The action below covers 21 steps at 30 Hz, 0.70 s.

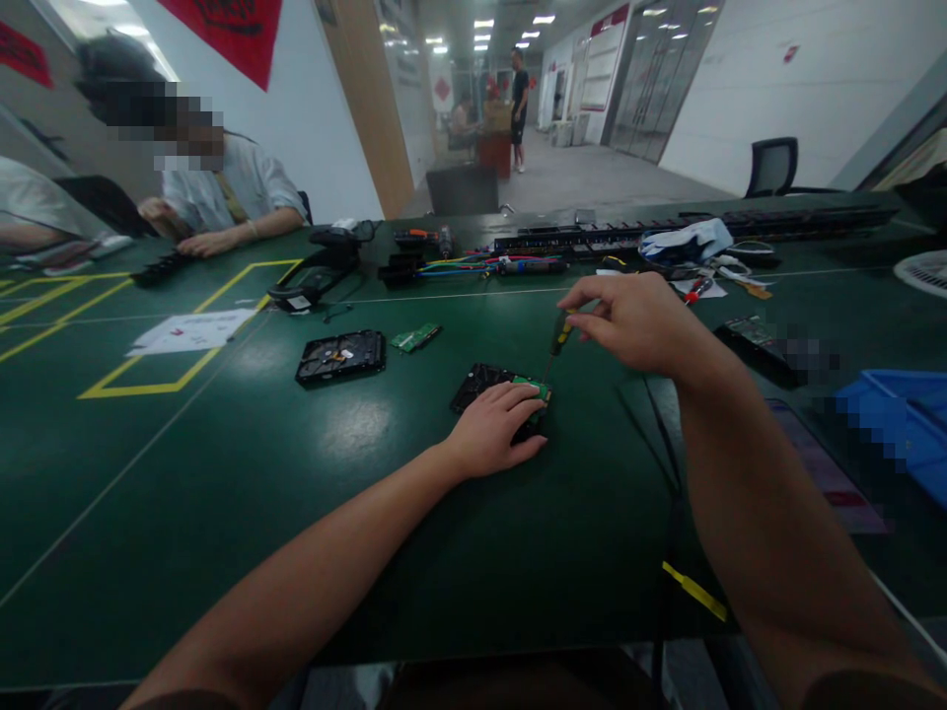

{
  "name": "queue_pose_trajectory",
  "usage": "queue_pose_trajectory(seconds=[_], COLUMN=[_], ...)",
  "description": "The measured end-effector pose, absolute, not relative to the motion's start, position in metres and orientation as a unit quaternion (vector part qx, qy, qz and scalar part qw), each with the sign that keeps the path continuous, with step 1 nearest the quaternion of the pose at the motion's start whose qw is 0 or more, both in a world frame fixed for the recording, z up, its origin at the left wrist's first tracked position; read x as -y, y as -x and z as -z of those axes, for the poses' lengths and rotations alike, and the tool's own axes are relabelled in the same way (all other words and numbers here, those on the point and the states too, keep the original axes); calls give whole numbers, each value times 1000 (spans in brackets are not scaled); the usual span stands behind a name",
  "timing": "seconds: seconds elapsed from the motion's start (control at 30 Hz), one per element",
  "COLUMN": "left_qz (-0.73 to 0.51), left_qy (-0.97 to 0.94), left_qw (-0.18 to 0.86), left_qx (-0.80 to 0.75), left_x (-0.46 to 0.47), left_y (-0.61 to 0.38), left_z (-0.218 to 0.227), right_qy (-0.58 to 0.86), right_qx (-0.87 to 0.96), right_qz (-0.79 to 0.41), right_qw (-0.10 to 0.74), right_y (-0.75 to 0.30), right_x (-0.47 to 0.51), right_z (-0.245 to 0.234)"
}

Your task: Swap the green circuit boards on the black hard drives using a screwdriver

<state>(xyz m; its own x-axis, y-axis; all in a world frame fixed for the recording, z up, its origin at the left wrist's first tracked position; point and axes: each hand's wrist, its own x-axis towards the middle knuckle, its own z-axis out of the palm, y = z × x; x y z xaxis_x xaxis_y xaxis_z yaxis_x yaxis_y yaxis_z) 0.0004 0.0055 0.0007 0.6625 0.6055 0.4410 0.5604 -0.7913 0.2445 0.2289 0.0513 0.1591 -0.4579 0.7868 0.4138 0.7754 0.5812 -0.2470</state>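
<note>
Under my left hand [492,429] lies a black hard drive [473,385] with a green circuit board [546,391] on its right side. The fingers of that hand are stretched flat over the drive and board. My right hand [625,320] grips a screwdriver [562,335] with a dark and yellow handle. The screwdriver points down, its tip at the edge of the green board; whether it sits in a screw is too small to tell. Left of them rest another hard drive [340,357] and a loose green circuit board [416,338].
Wires and tools [488,264] lie along the back beside long black rails [592,237]. A white-and-blue cloth [687,242] sits back right. At right are a blue bin [899,424] and another drive [759,345]. A black cable [664,434] runs near my right forearm. A co-worker [229,197] sits at left.
</note>
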Motion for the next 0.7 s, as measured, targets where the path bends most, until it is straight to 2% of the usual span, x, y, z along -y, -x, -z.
queue_pose_trajectory(seconds=[0.7], left_qz=[-256], left_qy=[-911], left_qw=[48], left_qx=[-321], left_x=[-4], left_y=[0], left_z=[-3], right_qy=[460], right_qx=[856], right_qz=[1], right_qw=[237], right_y=[-229], right_x=[-53], right_z=[-159])
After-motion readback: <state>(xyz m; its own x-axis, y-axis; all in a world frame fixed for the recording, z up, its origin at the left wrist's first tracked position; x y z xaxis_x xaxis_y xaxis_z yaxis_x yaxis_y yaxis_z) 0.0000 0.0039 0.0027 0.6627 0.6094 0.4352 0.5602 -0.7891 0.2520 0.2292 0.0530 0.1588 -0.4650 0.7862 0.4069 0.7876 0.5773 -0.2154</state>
